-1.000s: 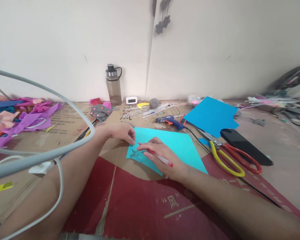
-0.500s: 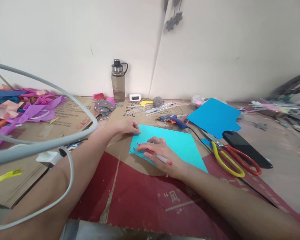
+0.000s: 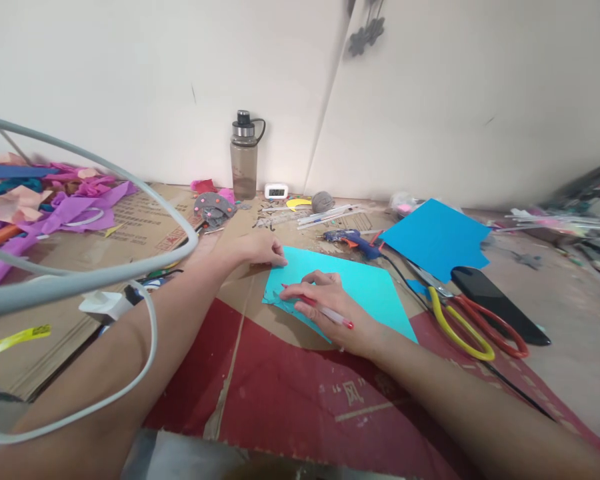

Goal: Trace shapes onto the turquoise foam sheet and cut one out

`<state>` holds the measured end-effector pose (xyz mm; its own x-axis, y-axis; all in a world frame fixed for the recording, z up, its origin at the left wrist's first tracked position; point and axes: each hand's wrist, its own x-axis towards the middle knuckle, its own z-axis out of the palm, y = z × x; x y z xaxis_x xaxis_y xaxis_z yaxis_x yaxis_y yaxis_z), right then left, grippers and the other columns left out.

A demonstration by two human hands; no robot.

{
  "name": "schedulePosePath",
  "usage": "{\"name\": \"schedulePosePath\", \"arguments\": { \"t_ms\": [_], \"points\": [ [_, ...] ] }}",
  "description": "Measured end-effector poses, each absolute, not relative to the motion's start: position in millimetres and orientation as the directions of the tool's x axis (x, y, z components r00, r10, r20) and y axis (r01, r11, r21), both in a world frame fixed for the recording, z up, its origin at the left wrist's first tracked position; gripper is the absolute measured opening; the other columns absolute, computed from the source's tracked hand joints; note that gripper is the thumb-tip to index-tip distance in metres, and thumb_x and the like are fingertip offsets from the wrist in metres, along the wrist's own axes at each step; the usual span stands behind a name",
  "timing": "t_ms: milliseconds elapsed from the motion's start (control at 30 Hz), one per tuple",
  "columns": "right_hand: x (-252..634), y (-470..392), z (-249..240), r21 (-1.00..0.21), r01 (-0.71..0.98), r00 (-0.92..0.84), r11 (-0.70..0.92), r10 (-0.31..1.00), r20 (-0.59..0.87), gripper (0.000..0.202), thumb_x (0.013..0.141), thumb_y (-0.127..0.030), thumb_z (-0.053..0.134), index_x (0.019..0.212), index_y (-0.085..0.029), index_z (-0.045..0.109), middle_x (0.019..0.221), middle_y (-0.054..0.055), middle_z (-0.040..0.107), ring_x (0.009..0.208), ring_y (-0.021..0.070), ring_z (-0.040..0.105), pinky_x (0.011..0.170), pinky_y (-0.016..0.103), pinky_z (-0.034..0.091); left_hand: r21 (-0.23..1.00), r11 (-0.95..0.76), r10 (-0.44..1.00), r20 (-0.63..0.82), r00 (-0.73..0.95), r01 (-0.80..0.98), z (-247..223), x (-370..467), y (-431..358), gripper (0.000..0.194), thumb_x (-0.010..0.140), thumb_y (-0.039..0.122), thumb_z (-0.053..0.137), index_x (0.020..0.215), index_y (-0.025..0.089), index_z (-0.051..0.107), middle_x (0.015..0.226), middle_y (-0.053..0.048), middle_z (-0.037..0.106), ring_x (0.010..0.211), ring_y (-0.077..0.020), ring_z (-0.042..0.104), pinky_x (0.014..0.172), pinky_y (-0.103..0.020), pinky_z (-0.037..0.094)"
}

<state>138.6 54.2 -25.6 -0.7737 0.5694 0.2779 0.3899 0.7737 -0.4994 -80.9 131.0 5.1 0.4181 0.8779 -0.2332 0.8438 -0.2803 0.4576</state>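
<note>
A turquoise sheet of paper (image 3: 370, 287) lies on the cardboard, with dark drawn lines near its lower left corner. My left hand (image 3: 263, 249) is at its upper left corner, fingers curled and pinched at the edge. My right hand (image 3: 337, 303) rests on the sheet, closed round a pen (image 3: 336, 317) with a clear barrel and red ends. The pen's point is over the lower left part of the paper, close to the drawn lines. My fingers partly cover the pen.
Right of the sheet lie scissors (image 3: 460, 323), a black phone (image 3: 497, 303) and blue paper (image 3: 435, 237). Behind it are a glue gun (image 3: 353, 241), a bottle (image 3: 244, 157) and a small clock (image 3: 276, 191). A thick grey hoop (image 3: 105, 283) and white cable (image 3: 153, 333) cross the left side.
The camera view has shifted a little, so most things appear slightly further right. Both hands stay at nearly the same places on the paper, with the pen still held.
</note>
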Motion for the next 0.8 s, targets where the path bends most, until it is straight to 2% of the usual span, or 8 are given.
{"name": "schedulePosePath", "arguments": {
  "t_ms": [333,600,800],
  "points": [
    [134,54,-12,-0.470,0.402,-0.803,0.786,0.549,0.232,0.030,0.097,-0.036,0.036,0.112,-0.027,0.060,0.092,0.004,0.068,0.098,0.0229,0.051,0.086,0.040,0.030,0.456,-0.264,0.887,-0.232,0.400,0.850,3,-80,131,0.024,0.069,0.038,0.058,0.074,0.016,0.067,0.057,0.001,0.057,0.053,-0.0117,0.046,0.050,-0.024,0.030],
    [129,59,-5,-0.549,0.391,-0.752,0.738,0.601,0.272,0.028,0.097,-0.036,0.037,0.105,-0.029,0.063,0.103,0.001,0.068,0.100,0.0211,0.053,0.091,0.041,0.028,0.460,-0.238,0.889,-0.250,0.383,0.855,6,-79,129,0.025,0.068,0.039,0.060,0.073,0.016,0.066,0.055,0.001,0.056,0.053,-0.0120,0.045,0.051,-0.024,0.029],
    [130,64,-13,-0.527,0.365,-0.792,0.767,0.554,0.257,0.027,0.098,-0.033,0.036,0.108,-0.029,0.061,0.104,0.000,0.068,0.100,0.0210,0.052,0.086,0.039,0.027,0.483,-0.245,0.880,-0.253,0.402,0.841,3,-81,133,0.024,0.068,0.040,0.060,0.067,0.016,0.064,0.054,0.002,0.054,0.050,-0.0103,0.042,0.049,-0.023,0.028]
  ]
}}
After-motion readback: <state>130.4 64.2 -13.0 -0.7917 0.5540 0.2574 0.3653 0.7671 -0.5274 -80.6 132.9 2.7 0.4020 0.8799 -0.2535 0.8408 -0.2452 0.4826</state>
